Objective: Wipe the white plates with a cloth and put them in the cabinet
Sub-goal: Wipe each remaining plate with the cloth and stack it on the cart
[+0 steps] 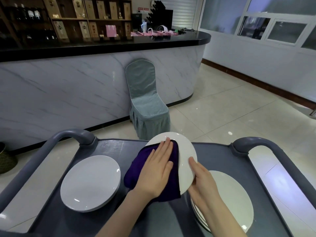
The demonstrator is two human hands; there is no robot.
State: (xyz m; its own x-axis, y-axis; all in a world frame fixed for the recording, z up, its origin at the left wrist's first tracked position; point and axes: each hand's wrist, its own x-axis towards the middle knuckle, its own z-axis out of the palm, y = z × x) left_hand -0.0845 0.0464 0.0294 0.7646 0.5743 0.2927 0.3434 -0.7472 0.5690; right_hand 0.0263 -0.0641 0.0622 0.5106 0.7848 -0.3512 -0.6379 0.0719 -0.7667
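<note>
A white plate (185, 151) is held tilted above the grey cart (215, 156). My right hand (201, 182) grips its right rim, thumb on the face. My left hand (158, 170) lies flat on a purple cloth (136, 171) and presses it against the plate's face; the cloth hangs over the plate's left edge. A small stack of white plates (90, 182) lies on the cart at the left. Another stack of white plates (230, 199) lies at the right, partly under my right hand.
The cart has raised grey handles at the left (68, 135) and right (256, 142). A chair in a grey-green cover (145, 103) stands just beyond it against a marble-fronted bar counter (68, 93). Tiled floor (239, 117) stretches to the right. A woven basket (6, 159) sits at far left.
</note>
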